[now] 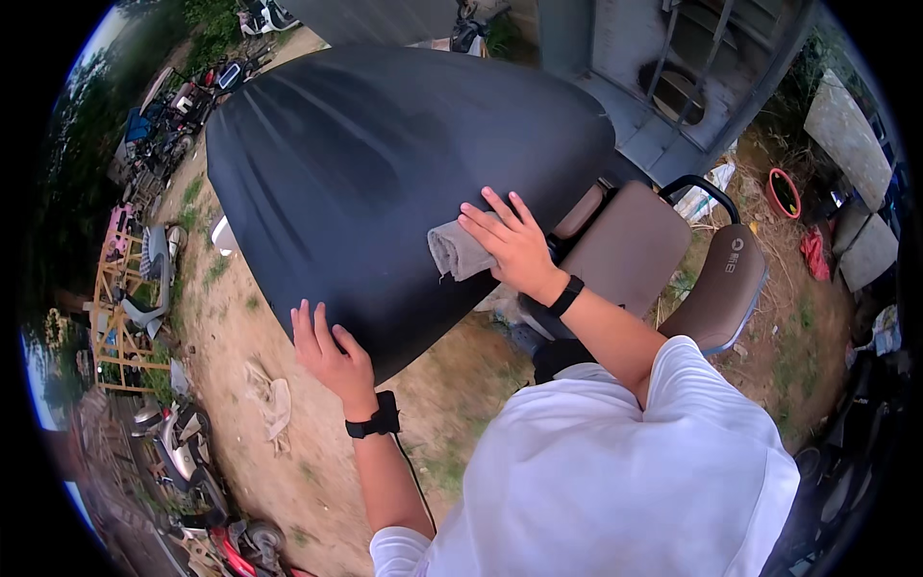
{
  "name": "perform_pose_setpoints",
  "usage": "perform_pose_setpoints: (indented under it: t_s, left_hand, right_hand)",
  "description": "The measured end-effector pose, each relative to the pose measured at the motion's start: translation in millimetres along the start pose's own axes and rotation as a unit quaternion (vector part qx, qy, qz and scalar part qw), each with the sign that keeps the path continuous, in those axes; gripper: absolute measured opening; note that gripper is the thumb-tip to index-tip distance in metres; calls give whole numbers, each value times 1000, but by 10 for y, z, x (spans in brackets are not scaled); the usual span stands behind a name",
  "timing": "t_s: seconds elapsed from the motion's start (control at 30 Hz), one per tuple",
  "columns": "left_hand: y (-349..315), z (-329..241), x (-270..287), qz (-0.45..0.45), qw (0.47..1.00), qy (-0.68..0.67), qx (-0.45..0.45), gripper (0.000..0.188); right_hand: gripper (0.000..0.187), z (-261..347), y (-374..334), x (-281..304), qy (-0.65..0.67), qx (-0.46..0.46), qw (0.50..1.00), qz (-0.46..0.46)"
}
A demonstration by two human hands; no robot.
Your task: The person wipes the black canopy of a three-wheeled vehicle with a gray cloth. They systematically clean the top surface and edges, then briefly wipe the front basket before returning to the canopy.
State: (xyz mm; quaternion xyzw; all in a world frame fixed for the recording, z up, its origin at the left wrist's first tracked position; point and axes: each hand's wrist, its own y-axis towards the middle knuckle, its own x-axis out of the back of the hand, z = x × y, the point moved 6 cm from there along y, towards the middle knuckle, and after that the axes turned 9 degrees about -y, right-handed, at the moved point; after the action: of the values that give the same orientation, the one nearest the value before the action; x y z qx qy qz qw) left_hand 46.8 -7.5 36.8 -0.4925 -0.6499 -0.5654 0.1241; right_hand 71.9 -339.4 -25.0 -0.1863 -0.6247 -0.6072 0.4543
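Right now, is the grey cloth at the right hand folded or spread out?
Folded: the grey cloth forms a small, thick pad partly covered by the right hand, with layers showing at its left end.

In the upper middle, the large cover is black with a greyish shine. The cloth near the centre is grey. Toward the right, the seat is brown; the backrest is also brown, with a pale mark. The shirt at the bottom is white.
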Motion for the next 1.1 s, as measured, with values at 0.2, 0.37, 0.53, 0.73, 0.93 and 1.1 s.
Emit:
perform_pose_setpoints:
  t_s: [0.2, 0.37, 0.53, 0.73, 0.93, 1.1]
  left_hand:
    - [296, 68, -380, -27, 995, 45, 88, 52]
    - [164, 251, -574, -14, 990, 99, 97, 59]
    - [33, 350, -774, 14, 989, 72, 125, 63]
    - [-85, 499, -962, 3, 991, 62, 122, 62]
    - [-189, 596, -1088, 26, 989, 48, 140, 61]
    - [-381, 647, -1187, 19, 989, 47, 138, 60]
  right_hand:
    - [80, -880, 1077, -31, 13, -24, 996, 81]
    - [84, -1284, 1934, -593, -21, 71, 968, 239]
    - [71, -1401, 2756, -1165, -28, 101, 941, 321]
    - [62, -1588, 3727, -2044, -27, 60, 923, 379]
    - [60, -1625, 4548, -2711, -44, 41, 928, 368]
    - [58, -1615, 5086, -3145, -46, 30, 923, 381]
